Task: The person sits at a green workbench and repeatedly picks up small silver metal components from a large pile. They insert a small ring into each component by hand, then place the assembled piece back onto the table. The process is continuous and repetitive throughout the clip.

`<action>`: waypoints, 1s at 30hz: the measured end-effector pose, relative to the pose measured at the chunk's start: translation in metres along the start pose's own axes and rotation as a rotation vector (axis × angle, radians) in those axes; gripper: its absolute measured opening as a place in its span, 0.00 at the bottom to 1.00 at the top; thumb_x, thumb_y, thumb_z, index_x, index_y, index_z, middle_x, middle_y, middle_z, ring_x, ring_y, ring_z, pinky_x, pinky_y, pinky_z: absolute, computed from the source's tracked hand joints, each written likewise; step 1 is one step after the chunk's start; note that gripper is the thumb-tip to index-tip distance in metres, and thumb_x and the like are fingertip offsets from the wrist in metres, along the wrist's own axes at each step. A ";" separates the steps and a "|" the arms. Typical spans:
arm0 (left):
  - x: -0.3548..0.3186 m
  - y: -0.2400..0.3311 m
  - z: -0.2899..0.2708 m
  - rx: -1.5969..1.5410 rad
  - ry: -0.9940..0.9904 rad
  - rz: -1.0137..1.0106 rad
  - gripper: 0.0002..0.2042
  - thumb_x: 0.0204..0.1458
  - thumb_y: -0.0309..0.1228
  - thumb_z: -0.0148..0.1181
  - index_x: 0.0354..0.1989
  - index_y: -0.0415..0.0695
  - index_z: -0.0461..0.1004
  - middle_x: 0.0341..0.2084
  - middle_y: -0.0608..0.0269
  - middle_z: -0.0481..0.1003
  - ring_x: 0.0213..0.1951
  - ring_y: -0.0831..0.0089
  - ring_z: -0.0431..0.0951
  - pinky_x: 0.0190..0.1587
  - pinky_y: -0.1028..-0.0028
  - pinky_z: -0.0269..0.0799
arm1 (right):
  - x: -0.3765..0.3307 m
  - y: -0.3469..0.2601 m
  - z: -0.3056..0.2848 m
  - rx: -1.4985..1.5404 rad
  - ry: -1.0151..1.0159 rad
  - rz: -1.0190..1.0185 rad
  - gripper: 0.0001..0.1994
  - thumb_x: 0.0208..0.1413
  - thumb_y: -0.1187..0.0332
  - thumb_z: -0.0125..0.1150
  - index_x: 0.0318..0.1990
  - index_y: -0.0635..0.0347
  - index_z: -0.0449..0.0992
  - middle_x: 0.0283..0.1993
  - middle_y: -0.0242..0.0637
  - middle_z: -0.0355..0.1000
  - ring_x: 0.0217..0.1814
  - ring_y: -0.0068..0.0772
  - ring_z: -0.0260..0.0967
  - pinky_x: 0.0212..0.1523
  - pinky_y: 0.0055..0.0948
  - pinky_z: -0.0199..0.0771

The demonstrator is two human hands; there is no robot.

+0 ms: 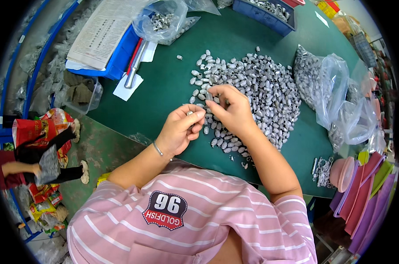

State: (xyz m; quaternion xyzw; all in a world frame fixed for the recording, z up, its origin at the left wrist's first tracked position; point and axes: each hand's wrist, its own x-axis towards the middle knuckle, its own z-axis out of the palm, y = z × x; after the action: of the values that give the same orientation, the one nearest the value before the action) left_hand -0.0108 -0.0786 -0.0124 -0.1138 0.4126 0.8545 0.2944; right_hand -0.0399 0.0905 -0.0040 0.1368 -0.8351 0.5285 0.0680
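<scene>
Head view: left hand (179,128) pinches a small piece (190,113), right hand (233,111) curled, contents unclear; likely mid-job, big pile (270,90) loose on table (314,152), finished share untellable.

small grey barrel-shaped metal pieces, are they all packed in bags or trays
No, a loose heap of small grey metal pieces lies on the dark green tabletop.

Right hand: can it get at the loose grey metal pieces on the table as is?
Probably yes: the right hand is right at the pile of grey pieces, with nothing covering them. Its fingers seem to pinch a small piece already, though.
</scene>
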 end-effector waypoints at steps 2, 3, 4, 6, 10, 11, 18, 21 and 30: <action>0.003 0.001 0.005 -0.015 0.004 0.012 0.05 0.53 0.29 0.56 0.34 0.42 0.68 0.23 0.68 0.69 0.21 0.86 0.63 0.18 0.87 0.56 | -0.014 -0.008 -0.005 0.108 0.007 0.077 0.10 0.41 0.77 0.62 0.35 0.62 0.73 0.30 0.33 0.68 0.20 0.22 0.59 0.22 0.21 0.62; 0.005 0.000 0.005 -0.023 -0.050 0.024 0.06 0.53 0.31 0.57 0.35 0.42 0.69 0.23 0.69 0.69 0.21 0.87 0.63 0.18 0.87 0.56 | -0.019 -0.008 -0.006 0.136 0.038 0.024 0.11 0.40 0.79 0.62 0.35 0.61 0.74 0.30 0.31 0.68 0.18 0.18 0.56 0.20 0.19 0.59; 0.006 -0.001 0.006 -0.032 -0.060 0.026 0.06 0.53 0.31 0.57 0.35 0.42 0.69 0.24 0.69 0.69 0.21 0.86 0.63 0.18 0.87 0.57 | -0.022 -0.010 -0.007 0.099 0.048 -0.019 0.11 0.40 0.80 0.62 0.34 0.61 0.74 0.30 0.31 0.68 0.17 0.17 0.56 0.20 0.19 0.58; 0.006 -0.003 0.011 -0.045 -0.074 0.030 0.07 0.53 0.31 0.57 0.35 0.42 0.69 0.24 0.68 0.69 0.21 0.86 0.64 0.19 0.87 0.57 | -0.027 -0.015 -0.010 0.032 0.069 -0.105 0.11 0.39 0.80 0.62 0.34 0.61 0.74 0.30 0.31 0.68 0.17 0.17 0.55 0.19 0.18 0.57; 0.005 -0.005 0.011 -0.005 -0.110 0.030 0.07 0.54 0.31 0.56 0.35 0.40 0.70 0.25 0.67 0.70 0.21 0.86 0.64 0.19 0.87 0.57 | -0.035 -0.020 -0.014 0.001 0.024 -0.124 0.12 0.40 0.82 0.60 0.36 0.61 0.74 0.30 0.34 0.68 0.19 0.22 0.59 0.20 0.21 0.60; 0.005 -0.005 0.011 0.007 -0.108 0.026 0.07 0.54 0.30 0.55 0.36 0.40 0.70 0.25 0.67 0.70 0.21 0.86 0.64 0.19 0.87 0.58 | -0.036 -0.020 -0.013 -0.048 0.058 -0.186 0.13 0.40 0.82 0.59 0.37 0.61 0.74 0.30 0.35 0.67 0.21 0.25 0.61 0.21 0.23 0.62; 0.007 -0.004 0.002 0.047 -0.093 -0.011 0.09 0.54 0.30 0.54 0.39 0.38 0.70 0.26 0.65 0.71 0.24 0.83 0.69 0.20 0.86 0.61 | -0.044 -0.025 -0.004 -0.057 0.006 -0.181 0.17 0.43 0.83 0.56 0.43 0.62 0.73 0.31 0.40 0.66 0.28 0.37 0.67 0.28 0.29 0.69; 0.008 -0.004 0.002 -0.056 -0.072 -0.090 0.10 0.55 0.30 0.53 0.41 0.38 0.70 0.27 0.64 0.72 0.25 0.83 0.70 0.22 0.85 0.64 | -0.036 -0.021 -0.013 0.022 -0.053 -0.092 0.12 0.44 0.81 0.56 0.39 0.63 0.74 0.30 0.40 0.68 0.28 0.38 0.67 0.27 0.28 0.68; 0.003 -0.001 0.010 -0.092 -0.085 -0.077 0.10 0.57 0.31 0.50 0.43 0.38 0.69 0.28 0.63 0.71 0.23 0.84 0.66 0.22 0.86 0.61 | 0.010 0.028 -0.006 -0.691 0.025 -0.263 0.08 0.40 0.77 0.52 0.31 0.64 0.73 0.32 0.42 0.65 0.37 0.42 0.67 0.36 0.35 0.70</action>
State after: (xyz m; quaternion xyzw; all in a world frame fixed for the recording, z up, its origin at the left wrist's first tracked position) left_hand -0.0120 -0.0689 -0.0082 -0.1064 0.3552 0.8647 0.3387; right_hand -0.0583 0.1058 -0.0227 0.2055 -0.9387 0.2036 0.1877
